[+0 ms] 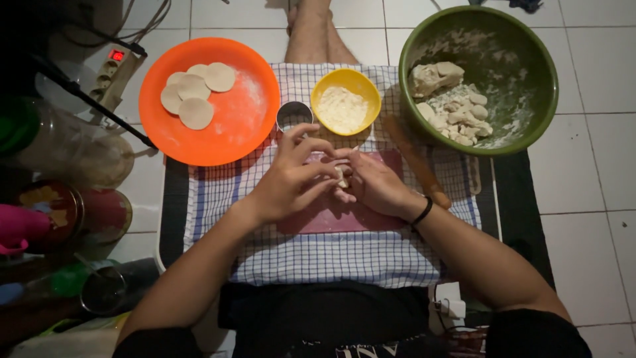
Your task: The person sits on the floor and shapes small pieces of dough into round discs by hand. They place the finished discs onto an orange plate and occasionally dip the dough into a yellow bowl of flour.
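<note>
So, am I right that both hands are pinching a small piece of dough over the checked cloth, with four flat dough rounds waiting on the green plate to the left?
Not quite: the plate is orange, not green; green is the big bowl on the right. The head view shows the four dough rounds on it. The rest holds: the left hand and right hand pinch the piece of dough over the checked cloth.

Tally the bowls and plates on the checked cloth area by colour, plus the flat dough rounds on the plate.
Orange plate: 1
Yellow bowl: 1
Green bowl: 1
Flat dough rounds on the orange plate: 5
Total: 8
Both hands, left hand and right hand, pinch one more small dough piece, not counted.
</note>
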